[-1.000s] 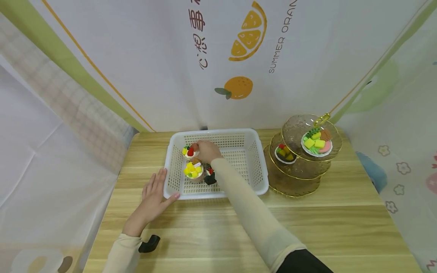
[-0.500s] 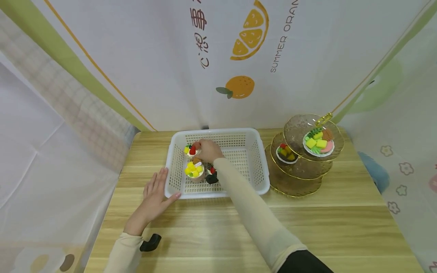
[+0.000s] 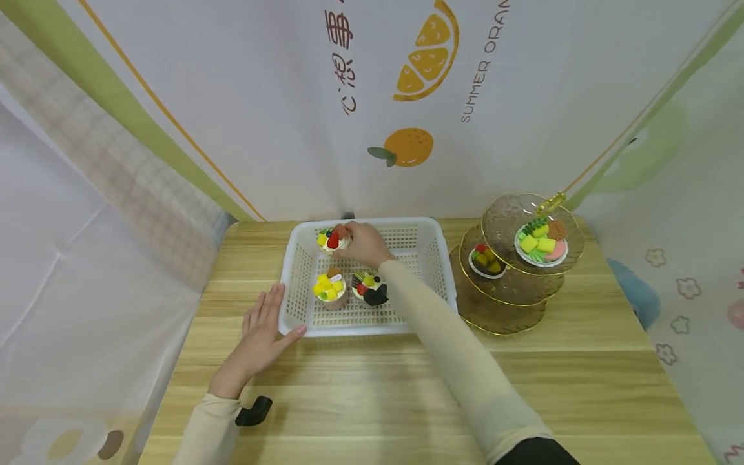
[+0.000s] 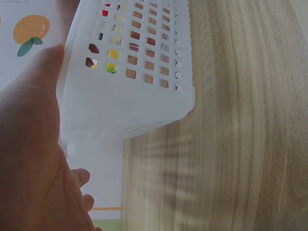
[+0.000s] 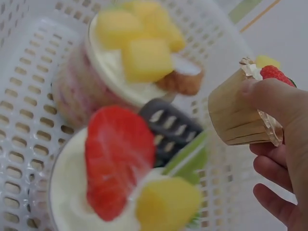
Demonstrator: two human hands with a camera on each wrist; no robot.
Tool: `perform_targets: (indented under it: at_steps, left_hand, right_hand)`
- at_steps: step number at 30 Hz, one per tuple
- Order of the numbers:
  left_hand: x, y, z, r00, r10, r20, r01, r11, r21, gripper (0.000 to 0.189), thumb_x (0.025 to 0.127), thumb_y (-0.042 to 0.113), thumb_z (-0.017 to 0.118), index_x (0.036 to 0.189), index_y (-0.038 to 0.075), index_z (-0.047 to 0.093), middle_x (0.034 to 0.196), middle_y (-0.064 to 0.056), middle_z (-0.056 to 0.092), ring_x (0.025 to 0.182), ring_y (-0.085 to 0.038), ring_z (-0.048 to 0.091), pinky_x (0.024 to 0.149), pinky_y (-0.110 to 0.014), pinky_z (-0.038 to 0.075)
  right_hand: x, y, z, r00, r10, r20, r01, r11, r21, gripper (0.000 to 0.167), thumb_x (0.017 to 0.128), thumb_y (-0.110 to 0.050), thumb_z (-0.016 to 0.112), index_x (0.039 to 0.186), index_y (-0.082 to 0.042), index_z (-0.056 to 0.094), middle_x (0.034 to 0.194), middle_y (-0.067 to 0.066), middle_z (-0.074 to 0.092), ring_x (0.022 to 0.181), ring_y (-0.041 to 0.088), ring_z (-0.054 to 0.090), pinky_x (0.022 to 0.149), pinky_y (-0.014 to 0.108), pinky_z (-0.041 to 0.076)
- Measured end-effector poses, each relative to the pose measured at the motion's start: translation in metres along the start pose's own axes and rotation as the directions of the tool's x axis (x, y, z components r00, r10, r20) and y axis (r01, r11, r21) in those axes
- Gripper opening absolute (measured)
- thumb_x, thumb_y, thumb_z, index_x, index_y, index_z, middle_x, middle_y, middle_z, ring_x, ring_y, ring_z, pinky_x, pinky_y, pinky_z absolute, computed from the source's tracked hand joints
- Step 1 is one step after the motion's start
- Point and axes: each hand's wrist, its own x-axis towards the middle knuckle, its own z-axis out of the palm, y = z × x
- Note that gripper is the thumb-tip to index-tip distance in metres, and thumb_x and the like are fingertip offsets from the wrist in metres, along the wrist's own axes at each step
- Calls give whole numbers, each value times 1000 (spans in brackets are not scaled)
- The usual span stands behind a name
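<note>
My right hand (image 3: pixel 365 245) pinches a toy cupcake (image 5: pixel 240 108) in a pleated tan cup, topped with cream, a red berry and yellow fruit. The cupcake hangs tilted over the back left of the white basket (image 3: pixel 442 278). Below it in the basket stand two toy dessert cups: one with yellow cubes (image 3: pixel 329 288), the other with strawberry and a black piece (image 3: pixel 369 288). My left hand (image 3: pixel 258 339) lies with straight fingers along the basket's front left corner, its thumb touching the rim.
Right of the basket stands a tiered amber glass stand (image 3: pixel 506 316) with gold rims. A toy fruit tart (image 3: pixel 542 244) sits on its top tier and a dark fruit tart (image 3: pixel 487 261) on the middle tier. A printed curtain (image 3: pixel 290 129) hangs behind the wooden table (image 3: pixel 360 394).
My right hand has lifted the cupcake up and back a little, uncovering more of the cup with the black piece. My left hand has stayed in place.
</note>
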Motion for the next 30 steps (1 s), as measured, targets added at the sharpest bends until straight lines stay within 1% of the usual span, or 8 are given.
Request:
perform_targets:
  at_steps: [5, 11, 17, 20, 23, 26, 30]
  left_hand:
    - [2, 1, -2, 1000, -1, 14, 1, 1000, 2, 98, 100, 49, 60, 163, 6, -2, 166, -25, 3, 149, -46, -6, 109, -73, -1]
    - [2, 3, -5, 1000, -1, 8, 1, 1000, 6, 97, 100, 49, 60, 163, 6, 0, 166, -25, 4, 149, -48, -5, 108, -74, 0]
    - [2, 2, -6, 1000, -14, 11, 14, 1000, 20, 98, 100, 50, 60, 163, 7, -1, 166, -25, 4, 149, -47, -5, 108, -73, -1]
    - [3, 2, -7, 1000, -14, 11, 13, 1000, 22, 97, 100, 50, 60, 163, 7, -1, 166, -25, 4, 149, -47, -5, 108, -73, 0]
    - [3, 3, -7, 1000, -8, 10, 8, 1000, 22, 97, 100, 50, 59, 163, 7, -1, 165, -26, 5, 149, -48, -5, 108, -73, 0]
    - [2, 2, -6, 1000, -8, 8, 8, 1000, 21, 97, 100, 50, 59, 163, 6, 0, 165, -27, 5, 148, -48, -4, 108, -73, 1]
    - [0, 2, -4, 1000, -15, 7, 15, 1000, 21, 97, 100, 50, 59, 163, 6, 0, 166, -26, 4, 148, -49, -4, 109, -73, 1]
  right_hand:
    - [-14, -14, -25, 999, -12, -33, 13, 1000, 13, 72, 84, -46, 82, 140, -7, 58, 118, 4, 67, 104, 19, 60, 90, 38, 49]
    - [-35, -31, -48, 996, -19, -87, 22, 999, 35, 69, 85, -44, 82, 139, -8, 59, 119, 5, 67, 107, 19, 59, 91, 38, 48]
    - [-63, -41, -63, 990, -29, -140, 38, 997, 60, 66, 84, -38, 84, 136, -6, 60, 117, 5, 67, 105, 20, 59, 91, 36, 48]
    - [-80, -42, -68, 986, -48, -158, 59, 996, 68, 64, 84, -37, 85, 135, -5, 62, 116, 4, 67, 104, 19, 59, 91, 36, 48]
    - [-98, -40, -72, 982, -68, -176, 81, 994, 69, 62, 84, -36, 85, 132, -5, 63, 113, 3, 67, 102, 19, 58, 87, 36, 49]
    - [-115, -35, -74, 976, -86, -199, 100, 993, 64, 59, 83, -36, 86, 129, -6, 65, 110, 2, 67, 99, 18, 58, 84, 35, 49]
    - [-138, -26, -77, 968, -105, -229, 121, 991, 59, 61, 81, -34, 88, 131, -6, 66, 111, 2, 68, 96, 17, 59, 79, 33, 51]
